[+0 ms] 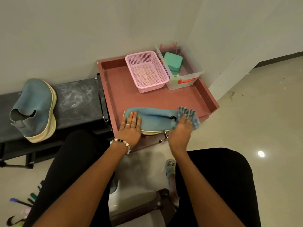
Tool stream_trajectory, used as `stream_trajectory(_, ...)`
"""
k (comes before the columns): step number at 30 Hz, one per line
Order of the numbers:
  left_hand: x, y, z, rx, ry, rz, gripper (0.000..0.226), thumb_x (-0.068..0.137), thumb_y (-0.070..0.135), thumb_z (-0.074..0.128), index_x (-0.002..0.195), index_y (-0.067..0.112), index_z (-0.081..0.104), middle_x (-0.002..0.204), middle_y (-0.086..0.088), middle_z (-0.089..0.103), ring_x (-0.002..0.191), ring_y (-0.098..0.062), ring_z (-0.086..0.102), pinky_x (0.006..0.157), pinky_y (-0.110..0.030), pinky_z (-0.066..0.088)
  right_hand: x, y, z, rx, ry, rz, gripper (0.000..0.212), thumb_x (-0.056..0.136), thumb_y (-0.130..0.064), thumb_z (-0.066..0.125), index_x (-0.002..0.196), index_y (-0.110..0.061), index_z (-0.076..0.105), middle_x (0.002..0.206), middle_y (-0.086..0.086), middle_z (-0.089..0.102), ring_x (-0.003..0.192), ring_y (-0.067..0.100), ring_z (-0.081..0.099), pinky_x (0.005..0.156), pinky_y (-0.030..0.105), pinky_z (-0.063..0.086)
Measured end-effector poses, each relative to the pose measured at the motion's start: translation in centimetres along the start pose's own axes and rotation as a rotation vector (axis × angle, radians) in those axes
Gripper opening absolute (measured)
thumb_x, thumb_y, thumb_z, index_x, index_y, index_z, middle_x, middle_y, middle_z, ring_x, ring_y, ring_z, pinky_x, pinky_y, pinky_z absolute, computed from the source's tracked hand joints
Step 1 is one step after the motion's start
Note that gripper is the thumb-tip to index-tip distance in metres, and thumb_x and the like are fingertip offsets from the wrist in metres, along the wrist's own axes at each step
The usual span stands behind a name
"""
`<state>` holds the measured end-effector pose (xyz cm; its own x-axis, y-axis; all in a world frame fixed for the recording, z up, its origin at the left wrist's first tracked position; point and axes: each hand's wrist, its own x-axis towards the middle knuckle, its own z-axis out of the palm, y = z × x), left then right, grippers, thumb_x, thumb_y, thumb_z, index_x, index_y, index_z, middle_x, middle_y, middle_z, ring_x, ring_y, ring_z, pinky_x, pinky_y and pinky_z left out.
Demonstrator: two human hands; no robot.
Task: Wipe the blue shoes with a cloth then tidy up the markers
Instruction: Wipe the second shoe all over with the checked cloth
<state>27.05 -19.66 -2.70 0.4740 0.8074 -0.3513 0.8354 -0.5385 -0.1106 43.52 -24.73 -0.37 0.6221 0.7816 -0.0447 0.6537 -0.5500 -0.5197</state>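
A blue shoe (154,117) with a cream sole lies on its side in the reddish tray (121,94), near the front edge. My left hand (130,128) presses flat on its toe end, fingers straight. My right hand (181,130) holds a blue-grey cloth (190,116) against the shoe's heel opening; its fingers are partly hidden in the cloth. The second blue shoe (35,108) rests tilted on the black bench (77,102) at the left. Several markers (24,202) lie on the floor at the lower left, beside my leg.
A pink mesh basket (146,71) and a clear plastic box (183,76) holding a green container (173,62) stand at the tray's back, against the white wall. A small wooden stool (147,205) is between my legs. Tiled floor spreads to the right.
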Motion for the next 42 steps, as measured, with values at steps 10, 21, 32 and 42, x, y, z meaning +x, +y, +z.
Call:
stream_trajectory(10, 1.0, 0.1, -0.9, -0.023, -0.088, -0.106, 0.055, 0.103, 0.023, 0.013, 0.149, -0.002, -0.004, 0.157, -0.017, -0.014, 0.146, -0.030, -0.012, 0.117, -0.046, -0.011, -0.3, -2.2, -2.2, 0.386, -0.610, -0.257, 0.052, 0.080, 0.018, 0.041, 0.118, -0.008, 0.066, 0.115, 0.012, 0.068, 0.102, 0.030, 0.064, 0.089, 0.045, 0.052)
stream_trajectory(21, 3.8, -3.0, -1.9, 0.119, -0.025, -0.089, 0.053, 0.100, 0.013, 0.007, 0.152, 0.005, -0.002, 0.159, -0.008, -0.013, 0.147, -0.025, -0.009, 0.117, -0.047, -0.009, 9.6, 4.1, -11.0, 0.659, 0.098, 0.280, 0.035, 0.075, 0.003, 0.040, 0.085, -0.012, 0.070, 0.087, 0.013, 0.070, 0.082, 0.035, 0.066, 0.066, 0.039, 0.055)
stream_trajectory(32, 2.9, -1.7, -4.1, -0.346, 0.254, -0.172, 0.040, 0.092, 0.011, 0.047, 0.132, 0.007, 0.049, 0.136, -0.014, 0.049, 0.116, -0.036, 0.054, 0.094, -0.046, 0.043, 11.9, 0.1, -4.6, -0.045, -0.365, -0.337, 0.042, 0.083, -0.013, 0.068, 0.124, -0.013, 0.060, 0.125, 0.007, 0.062, 0.114, 0.027, 0.056, 0.100, 0.038, 0.043)
stream_trajectory(42, 0.1, 5.9, -3.4, -1.411, 0.439, -0.539, 0.022, 0.089, 0.006, 0.060, 0.108, 0.006, 0.070, 0.106, -0.007, 0.071, 0.102, -0.019, 0.065, 0.096, -0.037, 0.049, 7.0, -0.4, -4.2, 0.044, -0.678, -0.269, 0.046, 0.068, -0.037, 0.082, 0.102, -0.011, 0.065, 0.089, -0.002, 0.059, 0.081, 0.014, 0.055, 0.069, 0.024, 0.044)
